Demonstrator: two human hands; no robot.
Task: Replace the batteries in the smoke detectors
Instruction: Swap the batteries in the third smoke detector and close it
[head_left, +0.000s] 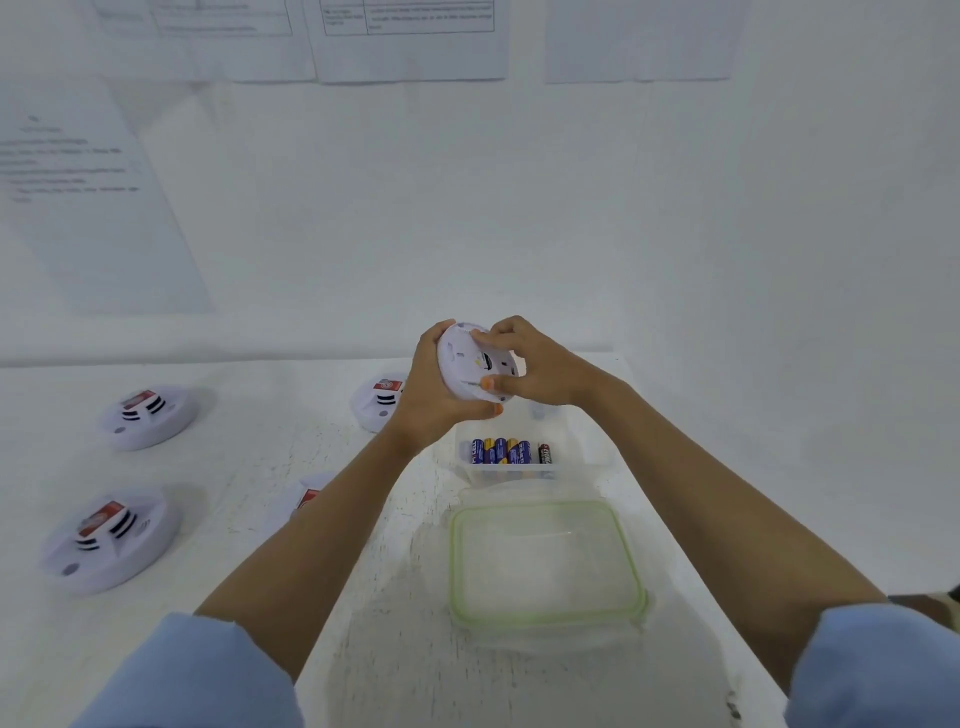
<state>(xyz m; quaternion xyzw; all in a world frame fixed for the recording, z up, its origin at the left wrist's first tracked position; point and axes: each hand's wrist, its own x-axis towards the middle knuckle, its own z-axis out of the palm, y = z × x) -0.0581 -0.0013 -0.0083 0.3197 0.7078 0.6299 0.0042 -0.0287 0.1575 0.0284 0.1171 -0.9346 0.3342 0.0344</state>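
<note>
The step in hand is opening one smoke detector to get at its battery. It is held up in the air with its back turned toward the person, above the far end of a clear box. The left hand cups it from the side, fingers curled over its rim and thumb under its lower edge. The right hand grips the opposite side, thumb pressed on the back near a dark opening. That opening may be the battery bay, though the view is too soft to say whether a cell sits in it.

The next move likely calls for a steady left-hand hold while the right hand works the cover or the old cell free. A fresh cell would then come from the batteries lying side by side in the box, whose green-rimmed lid lies nearer the person.

Four more detectors rest face up on the white surface: two on the left and two partly behind the left arm.

Each one carries a red label, but its print is unreadable. The batteries are blue and yellow, with one in red and black, and no brand name is legible. The wall sheets carry text too blurred to read.
</note>
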